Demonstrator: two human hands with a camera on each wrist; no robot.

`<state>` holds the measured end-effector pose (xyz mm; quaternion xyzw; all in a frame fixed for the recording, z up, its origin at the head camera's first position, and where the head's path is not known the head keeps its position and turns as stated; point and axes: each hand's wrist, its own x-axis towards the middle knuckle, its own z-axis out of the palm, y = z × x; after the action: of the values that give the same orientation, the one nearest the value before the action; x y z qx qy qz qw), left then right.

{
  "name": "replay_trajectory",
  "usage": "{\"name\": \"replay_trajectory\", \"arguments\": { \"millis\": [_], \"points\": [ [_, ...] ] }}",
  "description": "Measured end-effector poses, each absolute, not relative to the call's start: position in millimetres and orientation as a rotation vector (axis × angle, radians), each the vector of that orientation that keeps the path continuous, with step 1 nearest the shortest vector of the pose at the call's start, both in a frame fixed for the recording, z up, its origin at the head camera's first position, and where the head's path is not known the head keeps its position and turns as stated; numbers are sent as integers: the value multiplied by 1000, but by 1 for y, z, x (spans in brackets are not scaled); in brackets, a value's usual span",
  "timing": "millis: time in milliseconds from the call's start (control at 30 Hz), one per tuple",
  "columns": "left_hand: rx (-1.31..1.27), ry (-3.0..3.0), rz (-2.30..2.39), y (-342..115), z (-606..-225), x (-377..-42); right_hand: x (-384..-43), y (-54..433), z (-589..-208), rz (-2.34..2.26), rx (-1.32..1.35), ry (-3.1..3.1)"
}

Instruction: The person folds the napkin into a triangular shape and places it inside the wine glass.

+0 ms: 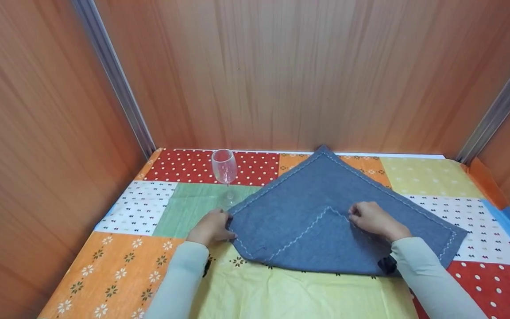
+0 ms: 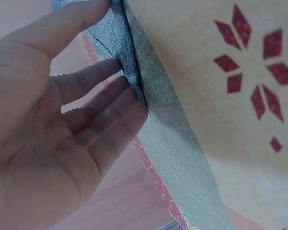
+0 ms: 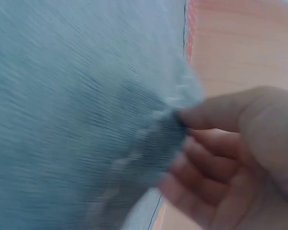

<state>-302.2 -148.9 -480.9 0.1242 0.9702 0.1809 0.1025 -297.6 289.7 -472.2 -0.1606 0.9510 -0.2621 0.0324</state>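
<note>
A blue-grey cloth (image 1: 281, 221) with white stitching along its borders lies partly folded on the table, one corner pointing at the back wall. At its left end is my left hand (image 1: 213, 227); the left wrist view shows the fingertips (image 2: 139, 108) touching the cloth's edge, with the thumb spread apart from them. My right hand (image 1: 374, 219) is over the folded flap and pinches stitched cloth between thumb and fingers, as the right wrist view shows, slightly blurred. Behind the left hand, a clear wine glass (image 1: 224, 167) stands upright, close to the cloth's left edge.
A patchwork tablecloth (image 1: 113, 266) in several colours and prints covers the table. Wood-patterned panels (image 1: 259, 79) rise at the back and both sides, joined by metal corner posts (image 1: 113, 75).
</note>
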Motion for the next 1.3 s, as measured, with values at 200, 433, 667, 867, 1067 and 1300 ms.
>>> {"name": "replay_trajectory", "arguments": {
  "millis": [200,433,667,867,1067,1300],
  "points": [
    [374,2870,555,-149,-478,-301,-318,287,-472,-981,-401,3147],
    [386,2888,526,-148,-475,-301,-338,279,-474,-1060,-242,3256],
    [388,2883,473,-145,-476,-303,-340,287,-489,-895,-166,3014],
    [385,2884,472,-145,-479,-302,-336,300,-498,-792,-67,2993],
    [406,2893,502,-146,-478,-302,-333,307,-499,-741,-45,2980],
    [395,2895,484,-145,-479,-301,-330,306,-496,-592,-138,2976]
  ]
}}
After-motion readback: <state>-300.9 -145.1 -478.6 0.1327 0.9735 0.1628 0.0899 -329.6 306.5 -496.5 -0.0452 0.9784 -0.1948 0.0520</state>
